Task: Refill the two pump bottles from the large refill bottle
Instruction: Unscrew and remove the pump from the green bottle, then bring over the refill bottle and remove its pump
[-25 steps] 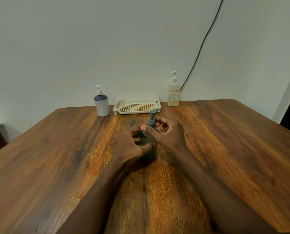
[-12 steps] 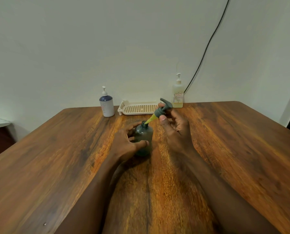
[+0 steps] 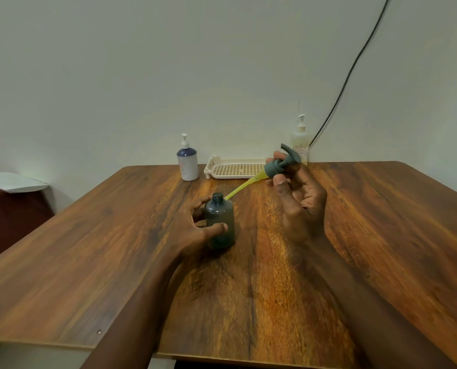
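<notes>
A small dark grey-green bottle (image 3: 220, 222) stands upright in the middle of the wooden table (image 3: 381, 235), its neck uncapped. My left hand (image 3: 192, 230) grips its body from the left. My right hand (image 3: 299, 193) holds the grey pump head (image 3: 280, 163) up and to the right of the bottle; its yellow dip tube (image 3: 242, 188) slants down with the tip just beside the bottle's mouth. A white and navy pump bottle (image 3: 188, 162) stands at the table's far edge. A taller clear bottle with yellowish liquid (image 3: 299, 145) stands at the back, behind my right hand.
A cream perforated tray (image 3: 235, 170) lies between the two far bottles against the wall. A black cable (image 3: 347, 78) runs down the wall at the right. A white object (image 3: 14, 182) sits off the table's left side.
My right hand has lifted the pump head off the grey-green bottle and drawn it up and right, pulling the yellow tube out of the neck. My left hand still holds the bottle.
</notes>
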Motion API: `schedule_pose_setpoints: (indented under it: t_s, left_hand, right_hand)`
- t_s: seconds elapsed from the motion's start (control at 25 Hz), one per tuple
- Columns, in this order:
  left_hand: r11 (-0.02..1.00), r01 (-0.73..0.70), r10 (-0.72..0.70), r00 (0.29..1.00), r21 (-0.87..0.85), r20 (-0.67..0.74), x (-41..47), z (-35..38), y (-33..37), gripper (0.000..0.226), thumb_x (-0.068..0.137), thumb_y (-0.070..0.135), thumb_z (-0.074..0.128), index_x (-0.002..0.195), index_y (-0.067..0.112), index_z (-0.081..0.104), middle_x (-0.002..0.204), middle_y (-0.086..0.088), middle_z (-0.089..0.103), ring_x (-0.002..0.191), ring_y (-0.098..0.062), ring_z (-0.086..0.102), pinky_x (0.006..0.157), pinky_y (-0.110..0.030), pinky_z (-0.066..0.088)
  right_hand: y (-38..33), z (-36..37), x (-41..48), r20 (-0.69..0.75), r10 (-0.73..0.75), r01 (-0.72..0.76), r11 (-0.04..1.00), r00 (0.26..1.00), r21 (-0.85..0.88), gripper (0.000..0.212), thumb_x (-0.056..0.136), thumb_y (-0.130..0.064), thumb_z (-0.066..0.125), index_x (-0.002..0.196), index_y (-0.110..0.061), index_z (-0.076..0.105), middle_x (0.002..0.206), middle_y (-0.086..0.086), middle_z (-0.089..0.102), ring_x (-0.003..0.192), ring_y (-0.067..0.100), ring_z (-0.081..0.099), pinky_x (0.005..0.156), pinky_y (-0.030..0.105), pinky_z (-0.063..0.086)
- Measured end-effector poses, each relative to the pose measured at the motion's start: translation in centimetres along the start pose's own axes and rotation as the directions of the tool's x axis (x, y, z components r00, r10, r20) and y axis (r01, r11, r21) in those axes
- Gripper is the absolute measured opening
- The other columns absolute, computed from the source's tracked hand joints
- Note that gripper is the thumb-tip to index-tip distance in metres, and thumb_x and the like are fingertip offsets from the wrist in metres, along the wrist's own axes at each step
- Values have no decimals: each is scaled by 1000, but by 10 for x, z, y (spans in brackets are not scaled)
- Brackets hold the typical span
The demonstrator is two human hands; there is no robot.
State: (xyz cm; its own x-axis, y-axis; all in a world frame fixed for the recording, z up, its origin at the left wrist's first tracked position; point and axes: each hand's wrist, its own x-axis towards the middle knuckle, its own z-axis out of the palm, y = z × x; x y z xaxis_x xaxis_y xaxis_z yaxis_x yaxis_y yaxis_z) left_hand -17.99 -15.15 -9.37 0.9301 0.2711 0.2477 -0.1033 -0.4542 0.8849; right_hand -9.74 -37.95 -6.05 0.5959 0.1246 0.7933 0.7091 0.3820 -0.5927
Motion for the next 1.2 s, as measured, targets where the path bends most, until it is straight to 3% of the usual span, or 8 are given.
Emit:
schedule_pose_setpoints:
  t_s: [0.16, 0.28, 0.44, 0.52, 0.72, 0.88, 1.04, 1.2]
  left_hand:
    - [999, 41, -40, 999, 19, -3, -5, -16, -12, 70, 78, 26, 88, 129, 50, 47, 112, 35, 60, 101, 14, 60, 75, -9, 44]
    - [998, 53, -53, 999, 40, 3, -10, -24, -14, 66, 76, 30, 89, 122, 55, 49, 104, 44, 63, 96, 27, 57, 81, -14, 42]
    - [999, 39, -39, 999, 37, 10, -20, -29, -10, 70, 73, 36, 87, 128, 55, 47, 119, 29, 63, 105, 20, 58, 87, -19, 42]
    - [1000, 3, -4, 1000, 31, 21, -24, -29, -7, 78, 71, 38, 85, 137, 55, 47, 134, 18, 62, 117, 3, 60, 89, -21, 45]
    - [1000, 14, -14, 1000, -10, 21, -26, -28, -6, 85, 68, 44, 83, 144, 48, 43, 148, 3, 56, 127, -12, 54, 92, -21, 44]
    - [999, 2, -1, 1000, -37, 23, -27, -29, -6, 80, 62, 62, 83, 134, 57, 48, 146, 10, 57, 123, -3, 55, 90, -21, 42]
    - [997, -45, 44, 999, -59, -20, -27, -27, -5, 89, 66, 61, 84, 146, 43, 49, 144, 12, 60, 129, -6, 56, 103, -32, 47]
    - [992, -94, 84, 990, -83, -114, -32, -29, -2, 93, 63, 68, 84, 144, 35, 54, 142, 16, 61, 128, -4, 59, 104, -35, 51]
  right_hand:
    - [7, -3, -1, 60, 27, -15, 983, 998, -184, 34, 101, -18, 61, 135, -21, 62, 127, -6, 69, 121, 18, 65, 99, 39, 56]
    - [16, -4, -7, 277, 6, 106, 916, 961, -387, 39, 94, -10, 71, 133, -13, 66, 129, 2, 69, 116, 15, 66, 89, 41, 61]
    - [22, -10, -16, 553, 137, 170, 868, 822, -467, 41, 81, 4, 80, 117, -16, 75, 118, -2, 73, 109, 11, 68, 86, 36, 61]
    - [23, -13, -22, 617, 241, 168, 832, 749, -529, 36, 82, -2, 79, 112, -21, 76, 113, -9, 73, 104, 6, 67, 88, 31, 59]
    - [28, -13, -26, 635, 394, 201, 724, 664, -659, 28, 90, -14, 75, 114, -29, 74, 111, -11, 69, 100, 2, 63, 88, 31, 59]
    - [31, -12, -26, 640, 418, 227, 695, 644, -683, 31, 89, -14, 76, 116, -29, 72, 113, -10, 69, 100, 2, 63, 88, 30, 59]
    - [35, -15, -26, 630, 466, 173, 703, 622, -690, 37, 91, -7, 72, 116, -33, 72, 115, -13, 68, 103, 1, 63, 88, 23, 57]
    - [33, -18, -26, 593, 496, 121, 694, 634, -710, 41, 92, -4, 71, 123, -31, 70, 120, -10, 69, 105, 1, 64, 88, 21, 56]
